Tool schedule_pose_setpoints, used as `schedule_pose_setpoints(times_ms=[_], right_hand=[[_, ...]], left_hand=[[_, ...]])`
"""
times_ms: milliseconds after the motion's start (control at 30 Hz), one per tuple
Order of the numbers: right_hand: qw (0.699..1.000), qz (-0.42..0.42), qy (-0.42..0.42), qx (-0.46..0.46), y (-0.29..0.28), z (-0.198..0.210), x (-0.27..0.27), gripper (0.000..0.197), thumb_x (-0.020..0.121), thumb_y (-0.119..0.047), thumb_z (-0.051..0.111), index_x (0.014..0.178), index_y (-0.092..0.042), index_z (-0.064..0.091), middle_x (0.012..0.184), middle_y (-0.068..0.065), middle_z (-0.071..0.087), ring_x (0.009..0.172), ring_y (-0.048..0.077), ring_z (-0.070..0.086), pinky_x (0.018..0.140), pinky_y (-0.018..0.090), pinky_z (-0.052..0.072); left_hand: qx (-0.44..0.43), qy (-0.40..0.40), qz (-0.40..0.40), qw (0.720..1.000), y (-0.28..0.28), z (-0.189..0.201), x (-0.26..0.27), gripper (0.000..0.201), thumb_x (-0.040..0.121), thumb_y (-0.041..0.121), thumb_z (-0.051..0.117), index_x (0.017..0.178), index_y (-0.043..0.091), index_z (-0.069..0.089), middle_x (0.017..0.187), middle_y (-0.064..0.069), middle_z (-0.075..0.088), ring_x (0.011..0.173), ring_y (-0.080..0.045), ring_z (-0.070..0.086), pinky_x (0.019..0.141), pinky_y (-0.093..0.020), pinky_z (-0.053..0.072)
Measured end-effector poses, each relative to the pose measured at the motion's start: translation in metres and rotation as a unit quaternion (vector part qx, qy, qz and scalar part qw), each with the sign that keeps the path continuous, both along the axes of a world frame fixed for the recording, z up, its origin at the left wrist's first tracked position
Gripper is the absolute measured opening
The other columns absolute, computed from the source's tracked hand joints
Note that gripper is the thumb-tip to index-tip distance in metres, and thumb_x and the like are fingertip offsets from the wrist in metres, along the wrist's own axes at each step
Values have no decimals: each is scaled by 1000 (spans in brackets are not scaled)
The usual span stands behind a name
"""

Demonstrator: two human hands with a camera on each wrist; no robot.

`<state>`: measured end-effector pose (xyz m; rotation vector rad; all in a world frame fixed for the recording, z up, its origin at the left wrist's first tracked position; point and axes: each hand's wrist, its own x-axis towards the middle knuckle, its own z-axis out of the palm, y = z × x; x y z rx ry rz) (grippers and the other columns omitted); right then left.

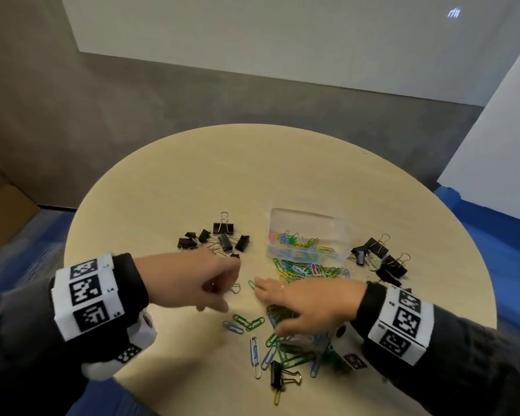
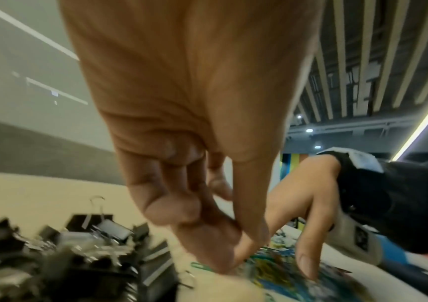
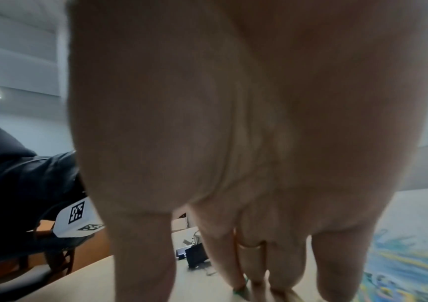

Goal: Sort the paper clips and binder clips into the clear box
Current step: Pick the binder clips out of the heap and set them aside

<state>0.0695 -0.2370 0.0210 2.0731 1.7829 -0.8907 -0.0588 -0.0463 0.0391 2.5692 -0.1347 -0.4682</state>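
Barely begun: few clips in box (image 1: pixel 308 235) (most loose), left hand (image 1: pixel 198 283) pinching something unclear, right hand (image 1: pixel 306 304) spread flat.

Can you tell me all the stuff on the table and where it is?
table: one, round, pale wood.
clear box: one, see-through, centre of table, coloured paper clips inside.
paper clips: many, green, blue, yellow, pink, white; heaped in front of the box and scattered near both hands.
left binder clips: a cluster, black, left of the box.
right binder clips: a cluster, black, right of the box.
near binder clip: one, black, near edge.
left hand: fingers curled, whether it pinches a clip is unclear.
right hand: fingers straight, resting on paper clips.
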Motion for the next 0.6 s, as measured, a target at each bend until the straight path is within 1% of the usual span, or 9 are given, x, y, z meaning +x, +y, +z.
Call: schedule_pose_setpoints(times_ms=[67,167,233,300,367,400,467,533,600], right_hand=[[1000,1,15,-8,-15,0,-2,75,98,-40,46,154,-23,0,161,-8,-12,148,9,1,122,33,10],[999,-12,41,16,-36,7,-4,70,98,-40,45,154,-24,6,161,-11,-5,147,4,3,120,25,7],[996,-48,43,60,-47,14,-1,66,98,-42,46,153,-27,13,160,-15,3,146,1,10,118,20,8],[989,-85,13,123,-57,20,1,58,96,-41,50,149,-28,29,156,-15,25,140,2,28,117,21,19],[974,-103,-2,200,-60,24,-2,40,94,-36,57,132,-27,54,132,-12,57,118,3,52,102,23,40],[970,-95,4,223,-59,25,-7,29,92,-32,60,120,-25,63,117,-10,63,104,3,56,90,20,43],[973,-50,29,225,-55,22,-20,15,88,-24,63,102,-22,68,99,-8,63,87,5,57,76,17,42],[978,-12,41,205,-53,17,-32,10,85,-20,64,94,-22,67,93,-6,62,82,9,56,74,22,44],[980,-15,22,197,-54,13,-35,5,85,-20,63,88,-21,66,89,-6,62,77,8,53,72,23,45]], left_hand=[[18,52,-27,998,-7,-10,-2,17,91,29,61,85,20,48,77,5,65,60,-4,62,61,-24,49],[82,75,-42,993,-14,-24,3,7,93,26,55,94,19,54,86,5,66,63,-1,55,63,-15,44],[120,70,-52,989,-21,-29,9,9,92,24,56,99,18,56,87,8,58,70,-6,50,65,-17,39],[123,55,-66,989,-31,-32,14,11,92,24,57,100,17,58,89,5,57,75,-9,48,68,-18,36],[98,35,-73,992,-41,-34,20,13,92,22,58,103,15,60,95,2,63,76,-9,48,69,-18,36],[86,25,-75,993,-46,-35,22,13,91,20,58,103,15,61,98,0,65,76,-9,48,69,-19,38],[54,15,-79,995,-53,-37,28,14,89,16,60,104,16,61,100,-1,67,79,-12,54,73,-24,46],[1,16,-71,997,-55,-36,30,17,88,14,63,103,18,58,100,0,67,84,-13,61,70,-24,52],[-21,-6,-62,998,-55,-31,28,18,87,20,65,100,21,53,99,2,66,83,-12,62,63,-18,49]])
